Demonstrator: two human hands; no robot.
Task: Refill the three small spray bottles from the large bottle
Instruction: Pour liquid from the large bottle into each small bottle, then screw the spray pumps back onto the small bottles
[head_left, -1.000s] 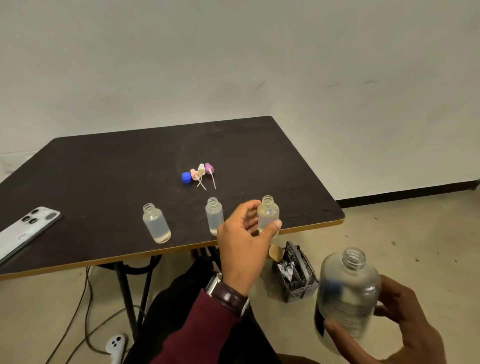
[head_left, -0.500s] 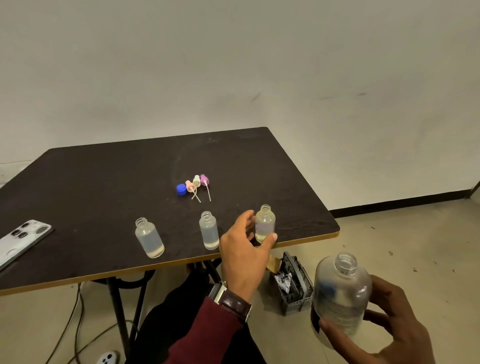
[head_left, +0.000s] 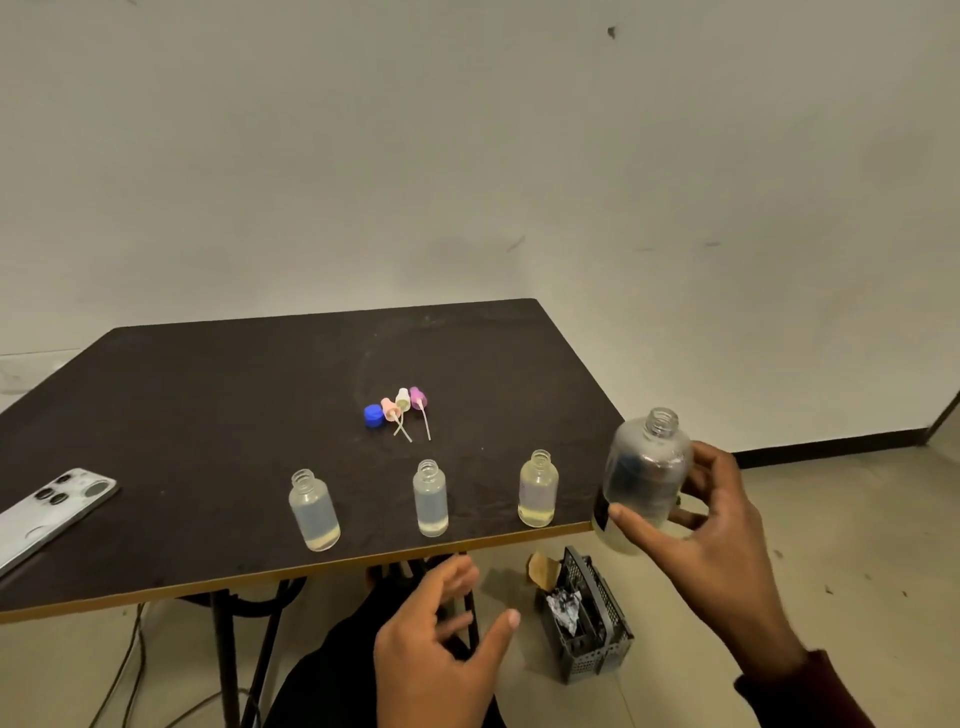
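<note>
Grey basket (head_left: 597, 631) on floor; phone (head_left: 49, 512) on table (head_left: 208, 415) left.

Dark table (head_left: 208, 405), three small bottles (head_left: 430, 498) near front edge, spray caps (head_left: 401, 408), phone (head_left: 49, 512)

On the bench (head_left: 208, 415) three small bottles stand in a row near the front edge: one left (head_left: 314, 510), one middle (head_left: 430, 498), one right (head_left: 538, 488). Behind them the spray tops (head_left: 402, 408) lie bunched. A phone (head_left: 49, 506) lies far left. My right grip (head_left: 711, 525) has the large bottle (head_left: 644, 475) off the bench's right corner; my left grip (head_left: 441, 644) is below the front edge.
</note>
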